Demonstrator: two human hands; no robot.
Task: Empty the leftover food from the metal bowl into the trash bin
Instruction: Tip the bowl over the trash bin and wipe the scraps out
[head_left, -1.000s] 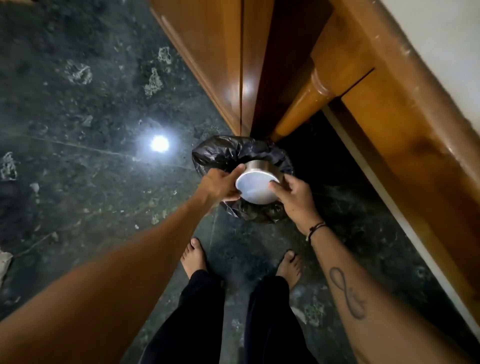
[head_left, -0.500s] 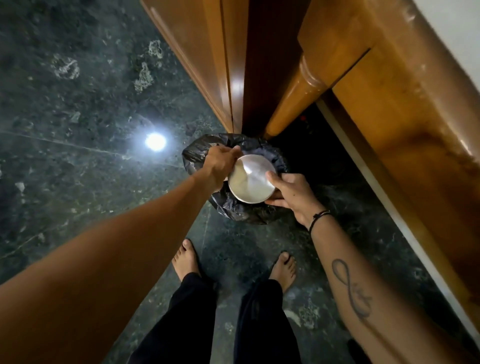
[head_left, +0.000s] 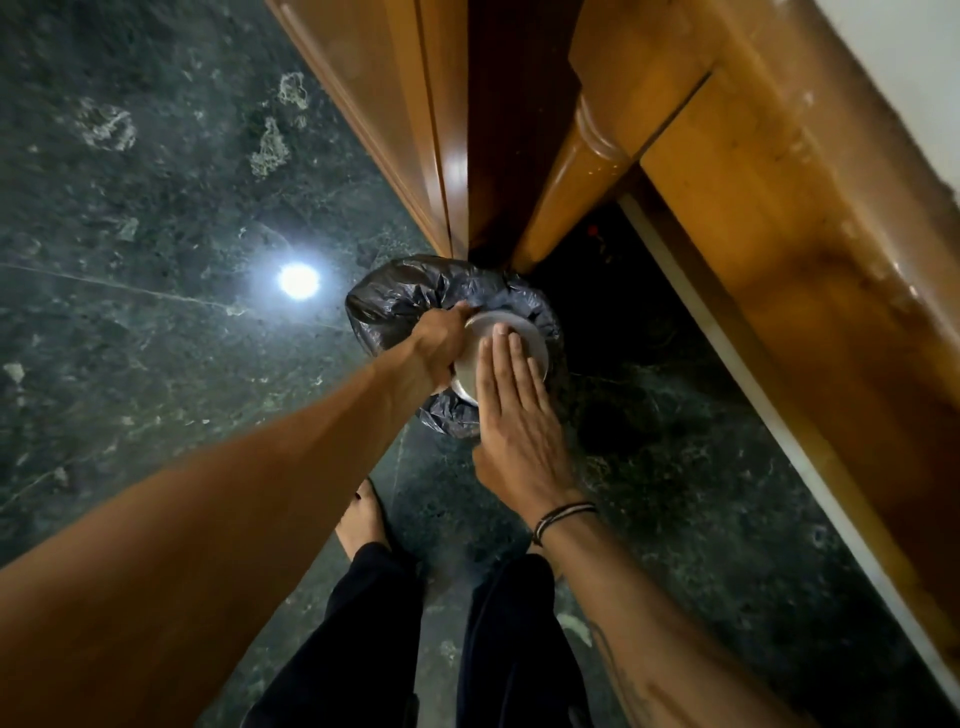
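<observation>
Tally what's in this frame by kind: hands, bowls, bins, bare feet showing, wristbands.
Hands: 2, left hand and right hand
Metal bowl: 1
Trash bin with black liner: 1
Bare feet clearly showing: 1, the foot below the left arm
Wristband: 1
Total: 6

No legible text, label, brand, number or sign appears on any surface in view. The forearm tattoo (head_left: 631, 691), on the arm well below the right hand's fingers, is blurred and foreshortened; no characters can be made out in it.
</observation>
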